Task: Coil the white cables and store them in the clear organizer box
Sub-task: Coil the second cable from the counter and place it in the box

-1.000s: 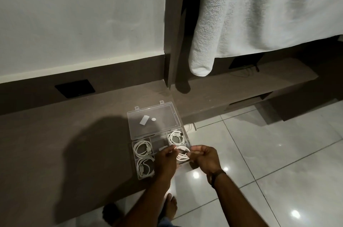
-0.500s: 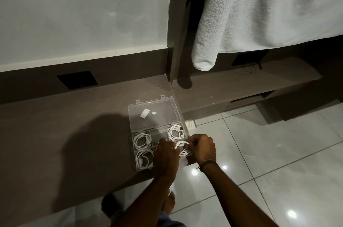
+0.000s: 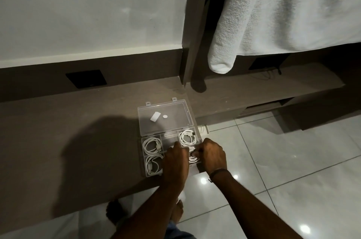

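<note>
Head view: white coiled cable (image 3: 192, 157) between hands.

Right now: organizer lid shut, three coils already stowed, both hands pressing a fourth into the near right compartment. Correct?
Not quite. In the head view the lid lies open, flat behind the organizer box. The rest stands: three stowed coils, left hand and right hand on the fourth coil.

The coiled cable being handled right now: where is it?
In the head view, the coiled cable sits low in the organizer box's near-right compartment, between the left hand and right hand.
</note>
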The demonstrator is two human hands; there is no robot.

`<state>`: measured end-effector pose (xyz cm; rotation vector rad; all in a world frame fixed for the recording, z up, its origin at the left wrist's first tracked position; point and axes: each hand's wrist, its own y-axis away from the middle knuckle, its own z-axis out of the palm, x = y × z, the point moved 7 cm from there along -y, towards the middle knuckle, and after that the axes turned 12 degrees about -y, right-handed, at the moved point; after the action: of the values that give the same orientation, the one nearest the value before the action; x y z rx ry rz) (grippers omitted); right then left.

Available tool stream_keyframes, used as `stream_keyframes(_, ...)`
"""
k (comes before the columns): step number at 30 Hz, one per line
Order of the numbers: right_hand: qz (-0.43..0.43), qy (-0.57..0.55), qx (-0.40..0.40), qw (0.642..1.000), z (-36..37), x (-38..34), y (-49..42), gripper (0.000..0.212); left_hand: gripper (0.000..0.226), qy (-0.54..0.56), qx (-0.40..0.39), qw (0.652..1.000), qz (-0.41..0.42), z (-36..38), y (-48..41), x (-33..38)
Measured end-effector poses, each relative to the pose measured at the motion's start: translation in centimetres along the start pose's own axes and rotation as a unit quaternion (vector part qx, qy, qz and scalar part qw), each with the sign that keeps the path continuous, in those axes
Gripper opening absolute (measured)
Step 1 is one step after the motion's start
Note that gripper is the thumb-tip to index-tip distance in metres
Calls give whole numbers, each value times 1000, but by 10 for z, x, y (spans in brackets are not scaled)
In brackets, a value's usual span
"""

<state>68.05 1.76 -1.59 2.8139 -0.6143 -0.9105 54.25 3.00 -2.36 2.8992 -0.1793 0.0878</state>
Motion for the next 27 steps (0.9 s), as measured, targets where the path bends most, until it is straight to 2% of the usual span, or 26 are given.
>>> stream_keyframes(3, -65, 43, -58, 995, 3, -2, 4, 26, 31, 6, 2, 1000, -7, -4, -2, 3)
stream_keyframes(6, -70, 47, -85, 993, 3, 6, 5, 25, 24, 19, 1, 1000, -17, -8, -4, 2)
stream_keyframes(10, 36, 39, -68, 996, 0, 11, -3, 23, 28, 27, 7, 999, -25, -8, -5, 0)
stream_keyframes(13, 116, 20, -21, 993, -5, 12, -6, 28, 28, 5, 6, 1000, 9, -6, -8, 3)
stream_keyframes(16, 180, -16, 24, 983, -9, 18, -10, 32, 28, 7, 1, 1000, 5, -6, -7, 2)
stream_keyframes(20, 260, -84, 10, 962, -2, 30, -9, 37, 31, -6, 19, 1000, 13, -7, -4, 3)
stream_keyframes(25, 283, -135, -17, 949, 3, 34, -5, 38, 33, 31, 11, 999, -5, -11, -6, -2)
stream_keyframes(27, 272, -162, -6, 948, 1, 34, -7, 34, 30, 52, 27, 998, 21, -17, -7, -2)
